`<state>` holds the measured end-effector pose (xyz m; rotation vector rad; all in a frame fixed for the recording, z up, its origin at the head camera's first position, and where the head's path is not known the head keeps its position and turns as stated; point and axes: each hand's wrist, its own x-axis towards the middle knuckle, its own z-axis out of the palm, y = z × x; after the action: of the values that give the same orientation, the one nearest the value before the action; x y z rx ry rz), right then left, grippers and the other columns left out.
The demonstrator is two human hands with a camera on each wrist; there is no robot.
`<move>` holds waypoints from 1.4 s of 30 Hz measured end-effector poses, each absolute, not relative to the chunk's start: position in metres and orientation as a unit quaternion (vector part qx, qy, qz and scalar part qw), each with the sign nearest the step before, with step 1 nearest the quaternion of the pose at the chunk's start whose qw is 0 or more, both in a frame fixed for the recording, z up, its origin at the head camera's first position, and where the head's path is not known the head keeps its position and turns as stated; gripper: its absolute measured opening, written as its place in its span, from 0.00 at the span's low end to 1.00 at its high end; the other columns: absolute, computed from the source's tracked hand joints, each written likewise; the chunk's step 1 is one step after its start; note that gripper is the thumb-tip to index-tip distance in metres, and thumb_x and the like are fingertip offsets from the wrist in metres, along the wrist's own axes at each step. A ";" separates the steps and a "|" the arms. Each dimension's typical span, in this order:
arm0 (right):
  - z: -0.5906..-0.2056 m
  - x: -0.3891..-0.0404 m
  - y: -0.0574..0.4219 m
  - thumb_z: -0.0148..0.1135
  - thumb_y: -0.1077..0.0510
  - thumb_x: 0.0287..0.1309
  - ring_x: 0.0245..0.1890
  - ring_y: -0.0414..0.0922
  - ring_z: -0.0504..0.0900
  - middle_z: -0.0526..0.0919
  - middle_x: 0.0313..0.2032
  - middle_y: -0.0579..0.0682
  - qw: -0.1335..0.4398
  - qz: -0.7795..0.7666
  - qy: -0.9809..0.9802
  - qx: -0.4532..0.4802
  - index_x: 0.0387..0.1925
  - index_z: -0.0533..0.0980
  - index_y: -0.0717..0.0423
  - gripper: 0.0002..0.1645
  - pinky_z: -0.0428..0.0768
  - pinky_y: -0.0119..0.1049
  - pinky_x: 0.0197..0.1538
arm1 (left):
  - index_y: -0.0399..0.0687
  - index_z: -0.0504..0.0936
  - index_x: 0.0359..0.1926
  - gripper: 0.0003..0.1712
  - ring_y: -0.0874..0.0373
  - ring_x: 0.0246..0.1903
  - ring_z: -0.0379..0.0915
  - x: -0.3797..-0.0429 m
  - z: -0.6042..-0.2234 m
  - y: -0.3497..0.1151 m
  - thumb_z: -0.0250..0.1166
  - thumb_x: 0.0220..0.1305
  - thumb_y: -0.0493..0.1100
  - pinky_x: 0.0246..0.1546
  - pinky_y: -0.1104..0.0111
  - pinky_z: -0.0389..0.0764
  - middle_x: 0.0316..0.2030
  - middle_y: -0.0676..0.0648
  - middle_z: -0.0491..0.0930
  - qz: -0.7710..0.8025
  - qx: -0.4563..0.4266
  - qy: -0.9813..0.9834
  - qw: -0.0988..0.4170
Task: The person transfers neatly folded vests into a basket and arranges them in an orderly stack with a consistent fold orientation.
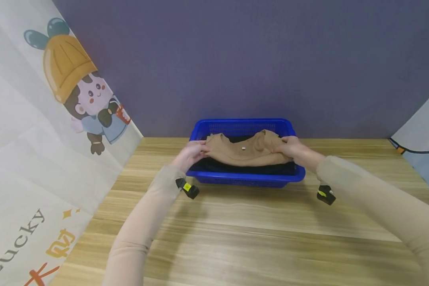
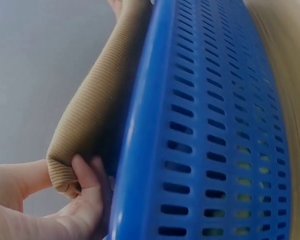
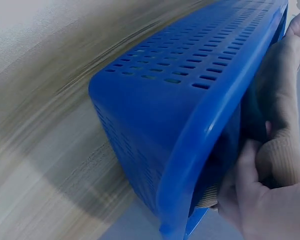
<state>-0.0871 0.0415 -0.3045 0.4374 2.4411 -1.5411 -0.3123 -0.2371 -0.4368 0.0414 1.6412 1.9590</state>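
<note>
A tan ribbed knit top, folded, with its curved neckline and a small white label facing up, lies over the mouth of a blue plastic basket. My left hand grips its left end, fingers and thumb around the folded edge, as the left wrist view shows at the ribbed fabric. At the other end, my right hand holds the top the same way, close beside the basket's right rim. Dark fabric shows below the top inside the basket.
The basket stands on a wood-grain table, near a dark blue-grey wall panel. To the left hangs a white printed sheet with a cartoon figure. A black cable runs along the right edge.
</note>
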 end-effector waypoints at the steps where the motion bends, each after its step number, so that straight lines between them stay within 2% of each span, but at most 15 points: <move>1: -0.305 -0.087 0.041 0.53 0.62 0.56 0.62 0.58 0.52 0.47 0.64 0.67 0.111 -0.522 0.833 0.149 0.64 0.45 0.71 0.40 0.58 0.45 0.62 | 0.35 0.57 0.63 0.40 0.50 0.41 0.74 -0.310 -0.435 -0.237 0.60 0.46 0.21 0.40 0.62 0.77 0.49 0.39 0.72 0.729 0.022 0.621 0.287; 5: -0.305 -0.085 0.042 0.54 0.62 0.55 0.63 0.59 0.50 0.44 0.64 0.67 0.112 -0.512 0.839 0.146 0.64 0.43 0.70 0.42 0.57 0.46 0.62 | 0.31 0.57 0.61 0.42 0.52 0.37 0.76 -0.303 -0.431 -0.240 0.63 0.43 0.21 0.38 0.63 0.78 0.47 0.39 0.74 0.708 0.042 0.648 0.278; 9: -0.308 -0.084 0.042 0.53 0.63 0.55 0.60 0.57 0.57 0.47 0.64 0.67 0.117 -0.513 0.838 0.143 0.64 0.45 0.70 0.40 0.65 0.43 0.57 | 0.34 0.62 0.59 0.38 0.58 0.24 0.72 -0.303 -0.436 -0.241 0.64 0.44 0.24 0.34 0.65 0.78 0.40 0.41 0.75 0.663 0.050 0.700 0.262; 10: -0.309 -0.083 0.042 0.54 0.63 0.55 0.58 0.56 0.60 0.49 0.63 0.67 0.116 -0.511 0.840 0.140 0.64 0.46 0.70 0.40 0.67 0.42 0.55 | 0.36 0.66 0.56 0.37 0.61 0.21 0.71 -0.301 -0.435 -0.241 0.68 0.41 0.27 0.33 0.67 0.78 0.38 0.43 0.76 0.649 0.049 0.715 0.254; 11: -0.309 -0.083 0.042 0.54 0.63 0.55 0.56 0.55 0.62 0.51 0.63 0.67 0.115 -0.511 0.841 0.138 0.63 0.47 0.70 0.39 0.69 0.40 0.52 | 0.34 0.65 0.56 0.37 0.62 0.18 0.68 -0.287 -0.423 -0.240 0.67 0.42 0.26 0.29 0.69 0.78 0.35 0.44 0.75 0.637 0.051 0.729 0.246; 15: -0.312 -0.081 0.042 0.53 0.63 0.55 0.55 0.55 0.63 0.51 0.62 0.68 0.117 -0.498 0.848 0.137 0.64 0.46 0.70 0.40 0.70 0.41 0.50 | 0.35 0.65 0.58 0.34 0.63 0.21 0.69 -0.228 -0.369 -0.237 0.64 0.46 0.28 0.26 0.73 0.75 0.39 0.43 0.74 0.580 0.056 0.779 0.234; 17: -0.313 -0.080 0.042 0.53 0.62 0.56 0.56 0.56 0.62 0.50 0.63 0.67 0.120 -0.492 0.850 0.142 0.64 0.45 0.70 0.41 0.69 0.43 0.52 | 0.31 0.63 0.59 0.33 0.60 0.26 0.72 -0.220 -0.364 -0.238 0.61 0.50 0.28 0.28 0.72 0.76 0.41 0.41 0.74 0.563 0.076 0.789 0.234; 20: -0.314 -0.079 0.042 0.54 0.62 0.56 0.57 0.57 0.61 0.47 0.64 0.67 0.118 -0.480 0.857 0.144 0.64 0.45 0.69 0.41 0.69 0.46 0.53 | 0.32 0.65 0.58 0.34 0.56 0.31 0.75 -0.246 -0.394 -0.243 0.65 0.48 0.31 0.30 0.68 0.77 0.41 0.41 0.76 0.536 0.106 0.807 0.225; 22: -0.314 -0.078 0.042 0.55 0.62 0.55 0.58 0.58 0.59 0.46 0.64 0.68 0.109 -0.469 0.865 0.139 0.63 0.47 0.70 0.40 0.68 0.47 0.54 | 0.31 0.67 0.55 0.34 0.56 0.27 0.75 -0.274 -0.424 -0.246 0.67 0.44 0.32 0.26 0.68 0.78 0.34 0.42 0.77 0.531 0.123 0.811 0.213; 23: -0.314 -0.078 0.042 0.55 0.62 0.55 0.59 0.59 0.57 0.45 0.64 0.68 0.103 -0.464 0.869 0.135 0.63 0.48 0.71 0.40 0.67 0.48 0.54 | 0.33 0.67 0.56 0.34 0.56 0.29 0.76 -0.271 -0.422 -0.245 0.67 0.44 0.33 0.29 0.68 0.78 0.36 0.43 0.77 0.517 0.120 0.820 0.213; 24: -0.315 -0.077 0.042 0.55 0.63 0.54 0.59 0.60 0.56 0.46 0.63 0.69 0.097 -0.461 0.873 0.129 0.62 0.49 0.72 0.39 0.67 0.49 0.54 | 0.30 0.66 0.55 0.34 0.56 0.27 0.76 -0.272 -0.424 -0.245 0.67 0.44 0.32 0.27 0.68 0.78 0.33 0.42 0.77 0.515 0.128 0.822 0.206; 29: -0.319 -0.074 0.042 0.57 0.64 0.52 0.59 0.62 0.56 0.53 0.60 0.71 0.061 -0.443 0.889 0.097 0.59 0.53 0.76 0.37 0.67 0.50 0.54 | 0.33 0.66 0.56 0.35 0.54 0.32 0.76 -0.234 -0.388 -0.240 0.67 0.45 0.34 0.35 0.66 0.78 0.36 0.41 0.78 0.464 0.127 0.854 0.199; 35: -0.323 -0.071 0.042 0.58 0.63 0.51 0.54 0.62 0.64 0.61 0.56 0.72 0.030 -0.406 0.910 0.073 0.57 0.56 0.77 0.36 0.72 0.49 0.49 | 0.31 0.63 0.57 0.39 0.55 0.29 0.76 -0.212 -0.367 -0.238 0.69 0.44 0.38 0.32 0.69 0.77 0.30 0.41 0.80 0.399 0.175 0.887 0.153; 38: -0.323 -0.068 0.042 0.59 0.62 0.50 0.52 0.62 0.66 0.64 0.54 0.72 0.015 -0.387 0.920 0.064 0.56 0.58 0.77 0.35 0.73 0.48 0.47 | 0.33 0.61 0.60 0.38 0.54 0.32 0.76 -0.202 -0.358 -0.235 0.66 0.47 0.36 0.34 0.66 0.77 0.34 0.40 0.80 0.341 0.189 0.912 0.127; 42: -0.322 -0.066 0.043 0.59 0.60 0.51 0.48 0.61 0.69 0.66 0.52 0.71 0.006 -0.362 0.931 0.053 0.56 0.60 0.76 0.34 0.75 0.44 0.41 | 0.32 0.65 0.57 0.35 0.56 0.35 0.74 -0.198 -0.359 -0.235 0.64 0.46 0.38 0.37 0.68 0.75 0.37 0.41 0.79 0.289 0.247 0.923 0.059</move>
<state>-0.0657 0.0433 -0.3224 0.1657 2.9132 -1.1340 -0.1976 -0.2348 -0.3587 0.7471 2.7965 0.8756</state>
